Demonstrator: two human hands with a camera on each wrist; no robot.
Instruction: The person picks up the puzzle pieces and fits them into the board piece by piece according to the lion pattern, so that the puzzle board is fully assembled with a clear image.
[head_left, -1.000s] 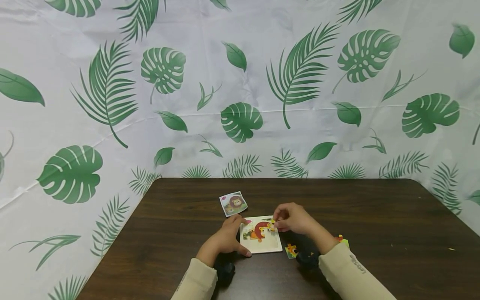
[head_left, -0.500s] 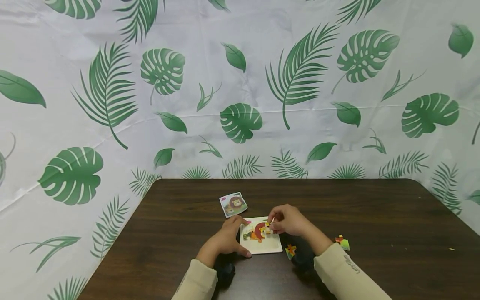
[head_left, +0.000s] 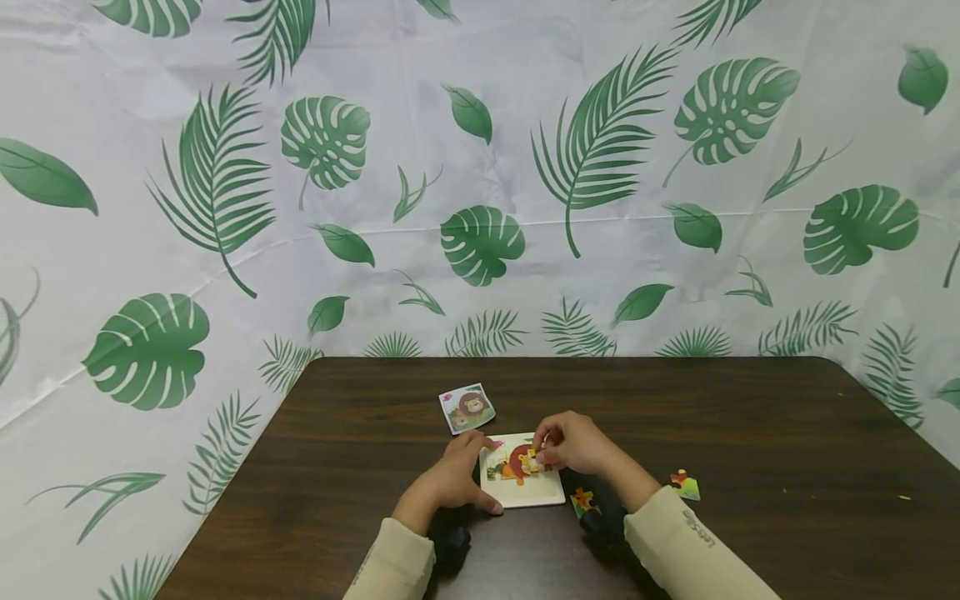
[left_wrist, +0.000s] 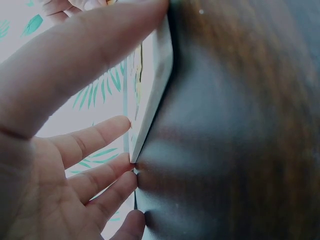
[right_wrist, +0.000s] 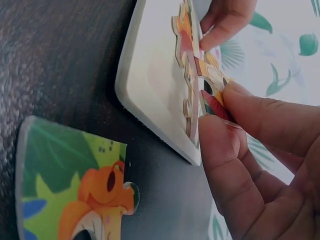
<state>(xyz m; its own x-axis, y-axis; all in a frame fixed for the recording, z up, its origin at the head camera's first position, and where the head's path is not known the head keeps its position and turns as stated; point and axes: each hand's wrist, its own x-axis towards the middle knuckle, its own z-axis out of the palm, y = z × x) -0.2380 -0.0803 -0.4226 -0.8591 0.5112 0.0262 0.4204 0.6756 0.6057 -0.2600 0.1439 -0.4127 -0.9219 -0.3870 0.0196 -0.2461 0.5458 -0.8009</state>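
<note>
A white puzzle board (head_left: 534, 495) lies on the table, with several jigsaw pieces set in its left and middle part forming a lion picture. My left hand (head_left: 457, 477) rests along the board's left side, thumb at the near edge and straight fingers spread at the far left corner. Between thumb and fingertips, my right hand (head_left: 579, 443) pinches a jigsaw piece (right_wrist: 214, 75) with yellow and dark red parts. In the right wrist view that piece is tilted over the board beside the laid pieces; whether it touches them I cannot tell.
One loose orange and green jigsaw piece (head_left: 583, 502) lies right of the board, under my right wrist. Another loose piece (head_left: 684, 485) is farther right. Behind the board is a square lion picture card (head_left: 467, 408). A leaf-patterned cloth (head_left: 480, 167) hangs behind the dark table (head_left: 750, 433).
My right hand has moved a little left over the board with the jigsaw piece in its fingers, toward the laid pieces. The left hand has stayed in place.
</note>
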